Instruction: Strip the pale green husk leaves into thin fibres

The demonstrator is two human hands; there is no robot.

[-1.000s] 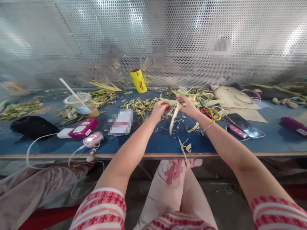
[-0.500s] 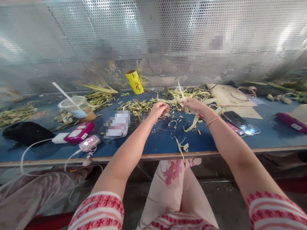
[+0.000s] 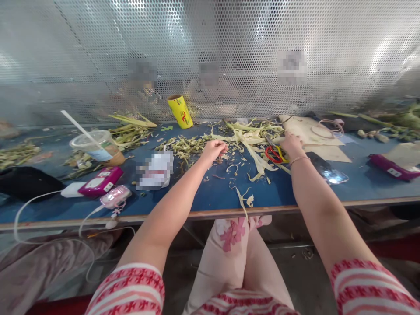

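Note:
My left hand [image 3: 215, 149] is closed at the right end of a heap of small greenish plant bits [image 3: 187, 146]; what its fingers hold, if anything, is too small to make out. My right hand [image 3: 292, 144] lies with fingers spread on the near left part of a sheet of brown paper [image 3: 311, 130]. Scissors with red and yellow handles [image 3: 276, 154] lie just left of it. Long pale husk strips [image 3: 254, 153] are spread between my two hands, and a curled strip [image 3: 244, 200] rests near the table's front edge.
A yellow tube [image 3: 181, 113] stands tilted at the back. Farther left are a drink cup with a straw [image 3: 100, 146], a purple device [image 3: 101, 180] and a black pouch [image 3: 29, 183]. A phone [image 3: 326, 168] lies beside my right wrist. A perforated metal panel [image 3: 229, 43] bounds the table.
My right hand has let go of the pale husk strips and moved right onto the brown paper, its fingers now spread. The scissors have come into fuller view. My left hand stays closed near the heap.

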